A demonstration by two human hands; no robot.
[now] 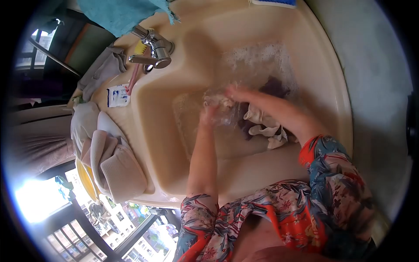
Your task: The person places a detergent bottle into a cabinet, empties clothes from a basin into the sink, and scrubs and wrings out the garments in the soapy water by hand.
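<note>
Have pale cloth (221, 101) inside sink (150, 118), in cloudy water (192, 124) between left hand (209, 114) and right hand (236, 92); cannot tell, through splash and blur, a grip from a loose touch. Could lose hold of it through slippery suds (279, 50), or slop water over the sink's rim through brisk rubbing. Could snag on white heap (257, 115) inside the sink, just beside right forearm (286, 111). Beyond the sink's basin, see tap (160, 53), packet (117, 95) and folded towel (120, 172), well apart from both hands.

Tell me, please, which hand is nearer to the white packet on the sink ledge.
Left. The left hand is in the sink, on the side toward the packet, but apart from it. The right hand is past the left one, farther from the packet.
</note>
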